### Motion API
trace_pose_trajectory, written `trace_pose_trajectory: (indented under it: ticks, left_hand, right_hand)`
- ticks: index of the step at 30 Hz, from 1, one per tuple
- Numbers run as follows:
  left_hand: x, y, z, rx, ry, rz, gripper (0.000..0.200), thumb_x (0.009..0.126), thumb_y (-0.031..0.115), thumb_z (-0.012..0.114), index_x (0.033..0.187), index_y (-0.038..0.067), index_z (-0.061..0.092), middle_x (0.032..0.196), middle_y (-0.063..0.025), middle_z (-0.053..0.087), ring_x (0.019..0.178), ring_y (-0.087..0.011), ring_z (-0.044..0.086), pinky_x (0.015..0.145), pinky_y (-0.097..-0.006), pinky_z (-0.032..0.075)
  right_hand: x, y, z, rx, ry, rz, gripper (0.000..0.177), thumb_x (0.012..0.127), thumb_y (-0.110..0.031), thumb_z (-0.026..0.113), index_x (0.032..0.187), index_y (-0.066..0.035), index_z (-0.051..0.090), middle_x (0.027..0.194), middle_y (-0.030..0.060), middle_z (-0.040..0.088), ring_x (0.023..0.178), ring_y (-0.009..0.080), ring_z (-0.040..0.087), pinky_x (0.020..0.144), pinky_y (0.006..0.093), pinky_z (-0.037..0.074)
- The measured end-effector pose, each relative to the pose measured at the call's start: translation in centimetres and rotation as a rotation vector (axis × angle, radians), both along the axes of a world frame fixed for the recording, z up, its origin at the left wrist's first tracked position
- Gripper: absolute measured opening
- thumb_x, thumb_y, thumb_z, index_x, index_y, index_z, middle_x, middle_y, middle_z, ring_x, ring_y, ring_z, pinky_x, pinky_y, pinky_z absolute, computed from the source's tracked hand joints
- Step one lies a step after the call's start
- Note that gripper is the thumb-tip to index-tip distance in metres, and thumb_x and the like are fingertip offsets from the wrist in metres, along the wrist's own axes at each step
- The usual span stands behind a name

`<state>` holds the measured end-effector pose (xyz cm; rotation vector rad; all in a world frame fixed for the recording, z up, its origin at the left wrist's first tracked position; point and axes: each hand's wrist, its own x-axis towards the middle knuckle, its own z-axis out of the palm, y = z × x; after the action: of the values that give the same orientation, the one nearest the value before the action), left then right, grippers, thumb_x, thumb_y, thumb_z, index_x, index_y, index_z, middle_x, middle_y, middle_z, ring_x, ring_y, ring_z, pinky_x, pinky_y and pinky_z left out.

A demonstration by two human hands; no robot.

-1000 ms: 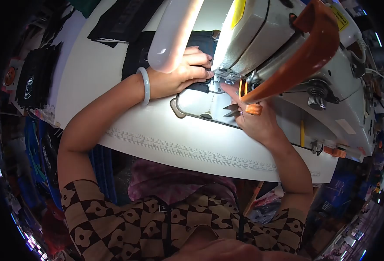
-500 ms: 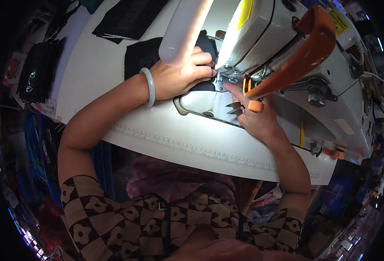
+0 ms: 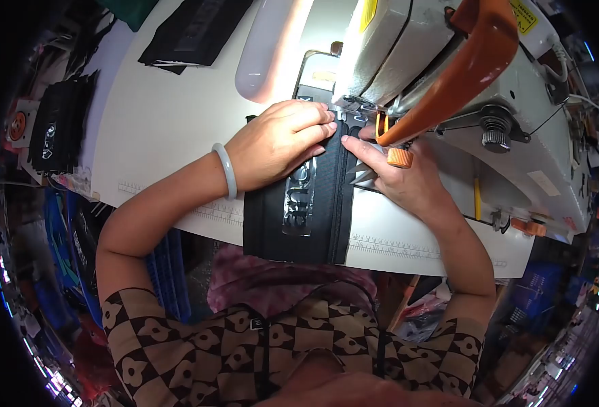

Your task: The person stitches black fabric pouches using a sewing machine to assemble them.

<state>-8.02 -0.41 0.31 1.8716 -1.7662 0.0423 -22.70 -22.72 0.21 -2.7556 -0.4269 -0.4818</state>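
Note:
A black fabric panel [image 3: 260,220] with clear shiny printed lettering lies lengthwise under the sewing machine [image 3: 388,51] and hangs past the table's front edge. My left hand [image 3: 279,139], a pale bangle [image 3: 225,169] at its wrist, lies on the panel with its fingertips pressing beside the presser foot. In my right hand [image 3: 404,178] are small thread snips [image 3: 362,175], their blades pointing left out of the curled fingers. Its index finger touches the panel's right edge near the needle; the snips' handle is hidden in the palm.
Black fabric pieces [image 3: 194,30] lie at the back left of the white table [image 3: 126,115], and another dark stack [image 3: 62,125] stands at far left. A lamp tube [image 3: 269,54] and an orange lever [image 3: 462,88] overhang the sewing area. A printed ruler [image 3: 408,249] follows the front edge.
The black panel has been turned and now stretches toward me over the front edge, lettering showing. My left hand has shifted slightly left and down, lying flatter. The right hand keeps the snips.

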Motion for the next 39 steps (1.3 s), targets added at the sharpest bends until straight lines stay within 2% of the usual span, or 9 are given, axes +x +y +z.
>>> trace_pose_trajectory:
  ticks: [5,9,12,16,21,28,32,37,39]
  left_hand:
    - [0.7,-0.1,0.0,0.045,0.006,-0.005,0.038,0.090,0.016,0.071,0.124,0.001,0.064,0.123,-0.0135,0.064,0.123,-0.0318,0.059,0.106,-0.0461,0.046]
    - [-1.2,0.9,0.7,0.105,-0.181,0.090,0.044,0.090,0.024,0.071,0.127,0.001,0.063,0.130,-0.0135,0.061,0.129,-0.0312,0.055,0.109,-0.0505,0.043]
    - [-5.7,3.4,1.2,0.066,0.057,0.124,0.053,0.089,0.035,0.072,0.129,0.002,0.063,0.138,-0.0139,0.058,0.135,-0.0313,0.050,0.113,-0.0535,0.039]
    - [-6.2,4.2,0.4,0.205,-0.024,0.093,0.061,0.087,0.043,0.073,0.130,0.002,0.062,0.143,-0.0147,0.055,0.137,-0.0326,0.049,0.116,-0.0536,0.037]
    - [-4.0,3.1,0.3,0.181,-0.036,0.083,0.065,0.087,0.046,0.073,0.131,0.001,0.061,0.143,-0.0154,0.055,0.137,-0.0334,0.049,0.116,-0.0545,0.036]
    - [-0.1,0.9,-0.1,0.110,-0.043,0.059,0.066,0.085,0.049,0.076,0.129,0.001,0.062,0.144,-0.0166,0.055,0.137,-0.0355,0.049,0.115,-0.0498,0.039]
    - [1.8,-0.4,-0.4,0.119,-0.004,0.068,0.065,0.085,0.048,0.077,0.127,0.002,0.063,0.144,-0.0179,0.055,0.137,-0.0373,0.048,0.115,-0.0476,0.040]
    - [4.7,-2.0,-0.6,0.118,-0.030,0.050,0.064,0.085,0.048,0.078,0.128,0.003,0.063,0.146,-0.0184,0.053,0.138,-0.0384,0.047,0.116,-0.0484,0.039]
    - [5.9,-3.0,-0.6,0.172,0.001,0.023,0.068,0.085,0.050,0.077,0.132,0.004,0.062,0.151,-0.0191,0.048,0.142,-0.0384,0.043,0.118,-0.0486,0.036]
  right_hand:
    - [-0.4,-0.1,-0.1,-0.025,0.032,0.076,0.055,0.070,0.009,0.068,0.117,-0.017,0.076,0.105,0.0042,0.070,0.090,0.0262,0.070,0.079,0.0377,0.058]
    - [-0.8,0.1,-0.6,-0.024,0.065,0.090,0.050,0.071,0.007,0.068,0.115,-0.014,0.076,0.101,0.0028,0.069,0.087,0.0245,0.070,0.074,0.0372,0.058]
    - [-0.4,0.5,0.0,-0.008,-0.017,0.112,0.047,0.071,0.007,0.068,0.114,-0.012,0.075,0.099,0.0023,0.069,0.085,0.0235,0.070,0.070,0.0359,0.057]
    - [0.1,0.4,-0.3,-0.034,-0.037,0.108,0.047,0.071,0.005,0.069,0.114,-0.012,0.075,0.098,0.0020,0.069,0.083,0.0231,0.070,0.068,0.0352,0.057]
    - [-0.2,0.7,0.2,0.011,-0.041,0.133,0.043,0.071,0.004,0.070,0.110,-0.012,0.076,0.097,0.0017,0.069,0.079,0.0224,0.070,0.066,0.0356,0.057]
    - [-1.1,1.0,0.9,0.017,0.007,0.270,0.033,0.070,0.000,0.073,0.102,-0.009,0.077,0.093,0.0018,0.069,0.075,0.0205,0.069,0.061,0.0336,0.054]
    - [-1.0,0.8,0.7,0.006,-0.024,0.270,0.032,0.071,-0.001,0.074,0.102,-0.008,0.077,0.096,0.0020,0.070,0.074,0.0203,0.069,0.060,0.0321,0.053]
    - [-0.6,0.0,-0.3,-0.021,-0.038,0.173,0.042,0.069,0.002,0.073,0.109,-0.010,0.076,0.101,0.0029,0.072,0.083,0.0219,0.070,0.069,0.0370,0.054]
    - [-0.7,0.0,-0.3,-0.085,-0.011,0.082,0.053,0.068,0.004,0.071,0.118,-0.013,0.074,0.105,0.0043,0.072,0.093,0.0243,0.070,0.082,0.0410,0.054]
